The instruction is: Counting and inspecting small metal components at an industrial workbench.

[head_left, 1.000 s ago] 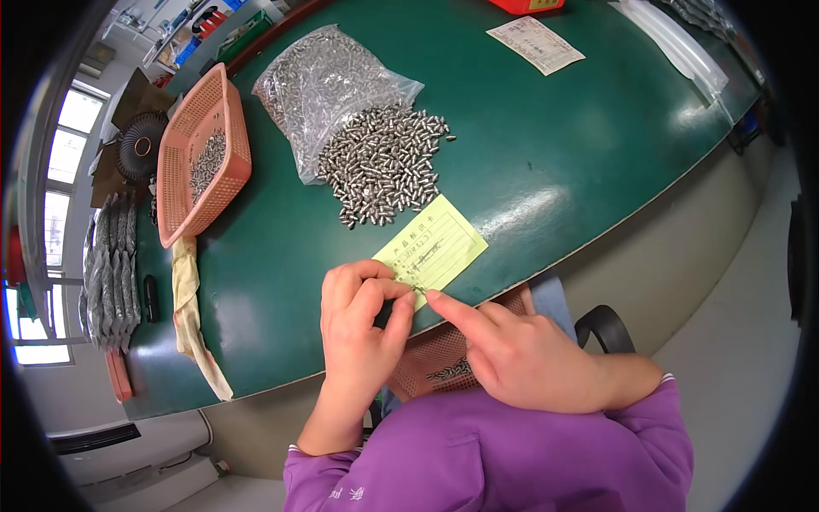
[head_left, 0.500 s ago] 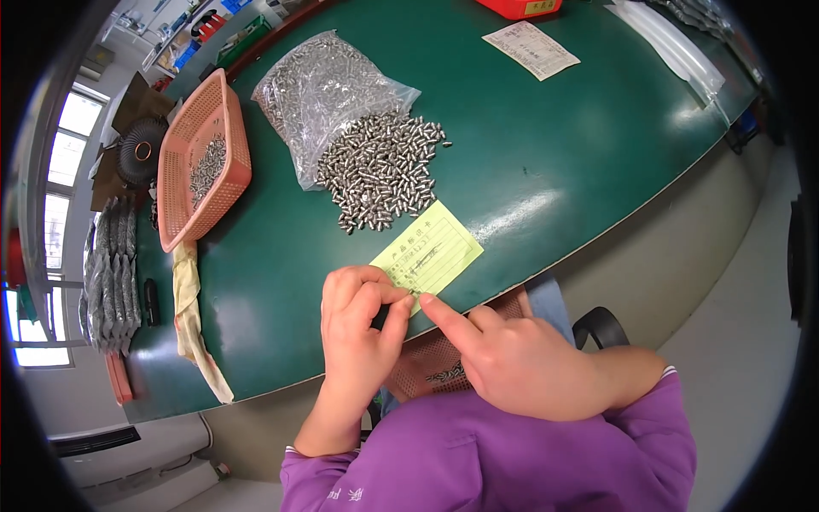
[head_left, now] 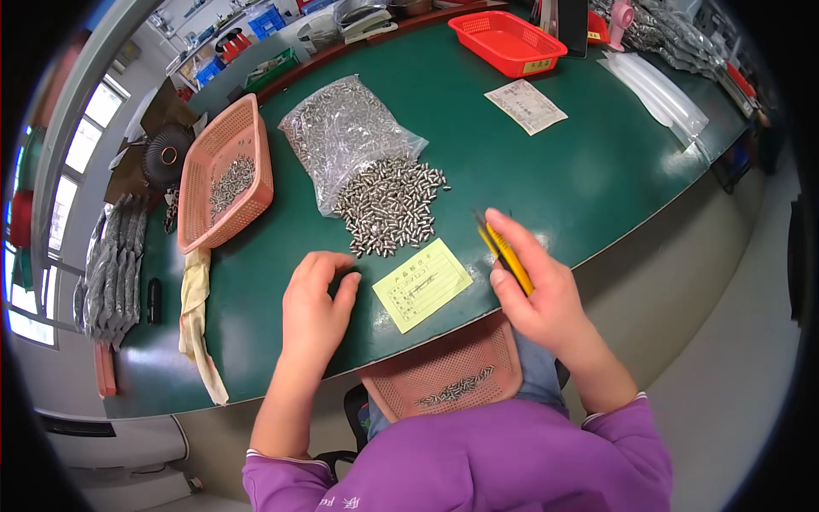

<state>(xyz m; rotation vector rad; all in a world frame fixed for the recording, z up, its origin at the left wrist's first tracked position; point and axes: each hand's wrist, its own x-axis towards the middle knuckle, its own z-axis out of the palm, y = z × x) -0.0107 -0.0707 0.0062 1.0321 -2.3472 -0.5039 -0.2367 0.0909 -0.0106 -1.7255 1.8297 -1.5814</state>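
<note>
Yellow tweezers (head_left: pixel 509 260) with dark tips are gripped in my right hand (head_left: pixel 542 294), held over the table's front edge with the tips pointing away from me. My left hand (head_left: pixel 317 300) rests on the green table, empty, its thumb apart from the curled fingers. Between the hands lies a yellow-green paper card (head_left: pixel 422 285) with printed lines and handwriting. Just beyond the card is a heap of small metal pins (head_left: pixel 388 209), spilling from the mouth of a clear plastic bag (head_left: pixel 345 128) full of them.
At left stands a pink basket (head_left: pixel 226 226) with some metal pins, a cloth strip (head_left: pixel 194 324) near it. Another pink basket (head_left: pixel 444 375) with pins sits on my lap. Farther off are a red tray (head_left: pixel 512 47), a paper slip (head_left: pixel 526 107) and clear plastic sleeves (head_left: pixel 657 98).
My hands have parted from the card, left hand to the left, right hand to the right. The card now lies untouched, and tweezers show in my right hand. The view has shifted.
</note>
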